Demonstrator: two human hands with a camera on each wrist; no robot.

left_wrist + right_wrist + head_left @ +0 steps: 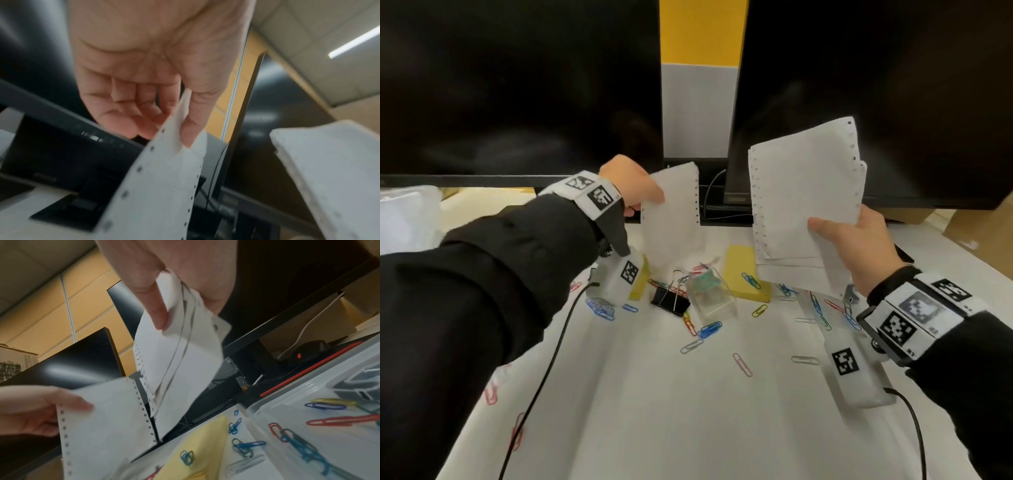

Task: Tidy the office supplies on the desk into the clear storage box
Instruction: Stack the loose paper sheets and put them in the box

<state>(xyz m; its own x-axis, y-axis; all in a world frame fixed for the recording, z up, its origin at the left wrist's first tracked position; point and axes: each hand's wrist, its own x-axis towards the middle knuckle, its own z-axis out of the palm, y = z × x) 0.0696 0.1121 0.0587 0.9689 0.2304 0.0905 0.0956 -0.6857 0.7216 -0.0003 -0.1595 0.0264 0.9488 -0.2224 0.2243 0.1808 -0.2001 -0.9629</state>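
My left hand pinches the top corner of a single white sheet with punched edges, held above the desk; in the left wrist view the thumb and fingers of the left hand clamp the sheet. My right hand grips a stack of the same punched sheets by its lower right corner, thumb on the front; the right wrist view shows that right hand on the stack. The two papers hang apart. A clear plastic box lies under the right hand.
Coloured paper clips are scattered over the white desk. A black binder clip, a small clear case and a yellow sticky pad lie mid-desk. Two dark monitors stand behind. A red pen and mouse lie at the right.
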